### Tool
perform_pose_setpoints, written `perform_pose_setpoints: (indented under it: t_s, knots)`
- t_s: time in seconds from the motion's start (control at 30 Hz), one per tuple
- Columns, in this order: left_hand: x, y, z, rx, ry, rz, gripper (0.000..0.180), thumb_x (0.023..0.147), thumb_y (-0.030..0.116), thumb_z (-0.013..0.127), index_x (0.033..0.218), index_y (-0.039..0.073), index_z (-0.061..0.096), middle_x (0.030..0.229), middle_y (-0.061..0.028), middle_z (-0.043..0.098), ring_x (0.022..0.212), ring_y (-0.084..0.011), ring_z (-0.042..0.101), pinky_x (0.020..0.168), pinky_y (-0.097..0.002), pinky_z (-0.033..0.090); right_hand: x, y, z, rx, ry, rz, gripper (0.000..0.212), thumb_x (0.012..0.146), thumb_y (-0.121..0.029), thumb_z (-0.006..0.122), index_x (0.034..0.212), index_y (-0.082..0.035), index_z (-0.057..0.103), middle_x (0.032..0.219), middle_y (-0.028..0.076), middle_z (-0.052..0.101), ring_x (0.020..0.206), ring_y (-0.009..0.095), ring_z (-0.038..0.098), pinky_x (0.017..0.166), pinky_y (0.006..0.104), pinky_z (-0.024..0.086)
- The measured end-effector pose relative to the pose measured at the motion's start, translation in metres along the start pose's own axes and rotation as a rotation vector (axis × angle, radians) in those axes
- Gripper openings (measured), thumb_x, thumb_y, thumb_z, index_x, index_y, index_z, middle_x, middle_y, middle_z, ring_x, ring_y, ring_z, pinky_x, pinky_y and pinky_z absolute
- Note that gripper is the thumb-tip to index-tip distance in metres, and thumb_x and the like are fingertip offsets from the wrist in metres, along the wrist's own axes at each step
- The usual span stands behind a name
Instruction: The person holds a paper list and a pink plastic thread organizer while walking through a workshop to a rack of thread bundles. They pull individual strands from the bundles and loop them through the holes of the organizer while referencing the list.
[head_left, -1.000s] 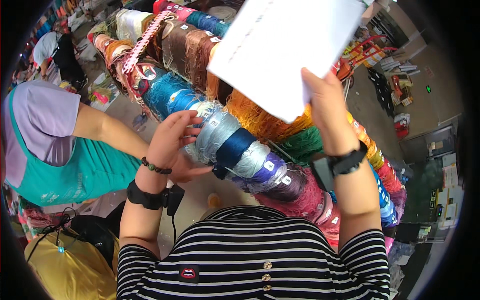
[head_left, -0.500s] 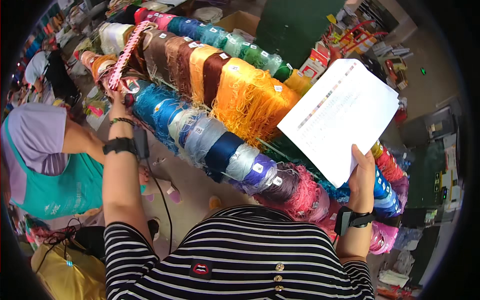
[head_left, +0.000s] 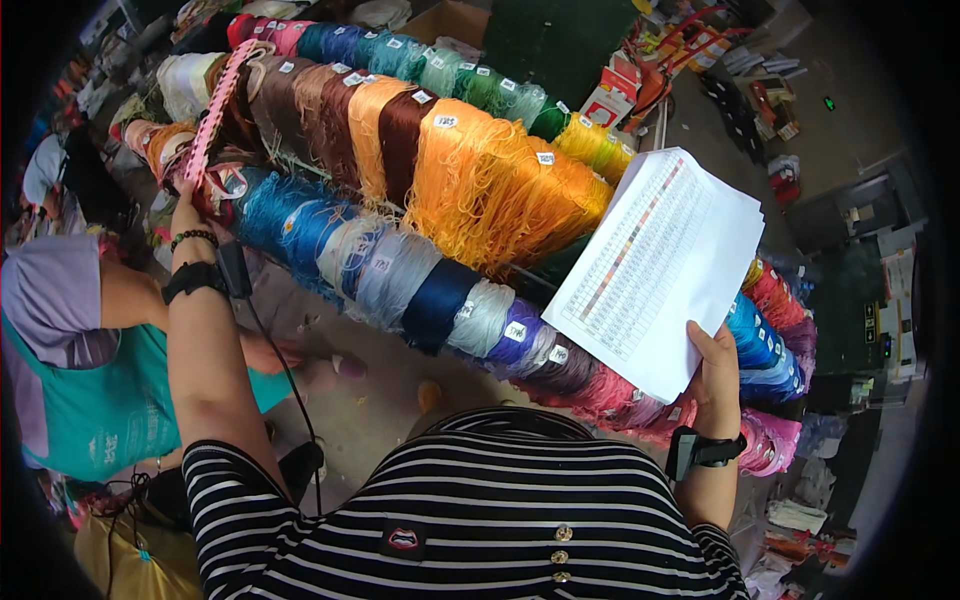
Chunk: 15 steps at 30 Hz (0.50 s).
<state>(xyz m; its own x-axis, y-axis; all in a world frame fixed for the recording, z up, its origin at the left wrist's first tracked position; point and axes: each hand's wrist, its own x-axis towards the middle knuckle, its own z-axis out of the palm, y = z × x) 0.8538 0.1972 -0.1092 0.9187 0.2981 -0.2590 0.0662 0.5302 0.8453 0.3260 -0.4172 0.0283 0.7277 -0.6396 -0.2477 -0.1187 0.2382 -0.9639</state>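
Papers (head_left: 640, 270) at 3 o'clock, right hand (head_left: 716, 372) grip clamped on their 5 o'clock edge, thumb on top. Left hand (head_left: 186, 210) at 10 o'clock, by pink strap (head_left: 216, 112); can't tell if grip's closed.

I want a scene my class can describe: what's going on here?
The person's right hand holds printed sheets in front of rows of coloured yarn. Their left hand is at the near end of a pink strip; its grip is unclear. A co-worker in teal is at the left.
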Motion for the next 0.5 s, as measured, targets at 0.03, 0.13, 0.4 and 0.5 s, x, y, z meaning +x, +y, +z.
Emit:
perform_pose_setpoints:
  t_s: [0.03,0.13,0.4,0.5]
  knots:
    - [0.022,0.019,-0.026,0.095,0.022,0.013,0.024,0.090,0.026,0.068,0.106,0.008,0.068,0.100,-0.0038,0.073,0.087,-0.0224,0.069,0.077,-0.0357,0.057,0.005,0.004,-0.003,-0.007,-0.022,0.011,0.037,0.091,0.000,0.056,0.128,0.006,0.052,0.120,0.014,0.063,0.104,0.022,0.063,0.093,0.0329,0.048]
    - [0.006,0.001,0.008,0.040,0.001,-0.070,0.014,0.088,0.020,0.068,0.096,0.009,0.065,0.086,-0.0064,0.071,0.076,-0.0204,0.068,0.062,-0.0294,0.055,0.003,0.013,-0.018,-0.066,0.032,0.039,0.037,0.091,-0.001,0.057,0.128,0.005,0.052,0.119,0.014,0.064,0.102,0.021,0.064,0.091,0.0320,0.049]
    - [-0.094,0.028,0.074,-0.059,-0.458,-0.127,0.025,0.096,0.011,0.051,0.117,-0.001,0.058,0.105,-0.0117,0.071,0.070,-0.0116,0.067,0.053,-0.0177,0.056,0.013,0.031,-0.037,-0.105,0.083,0.069,0.032,0.092,-0.004,0.059,0.123,0.005,0.056,0.115,0.014,0.065,0.097,0.020,0.065,0.086,0.0308,0.051]
    - [-0.115,0.045,0.073,0.003,-0.430,-0.045,0.025,0.095,0.010,0.052,0.116,-0.002,0.058,0.100,-0.0110,0.072,0.068,-0.0111,0.067,0.053,-0.0178,0.056,0.015,0.033,-0.039,-0.083,0.055,0.077,0.032,0.092,-0.004,0.060,0.122,0.005,0.056,0.114,0.014,0.066,0.096,0.020,0.066,0.085,0.0304,0.051]
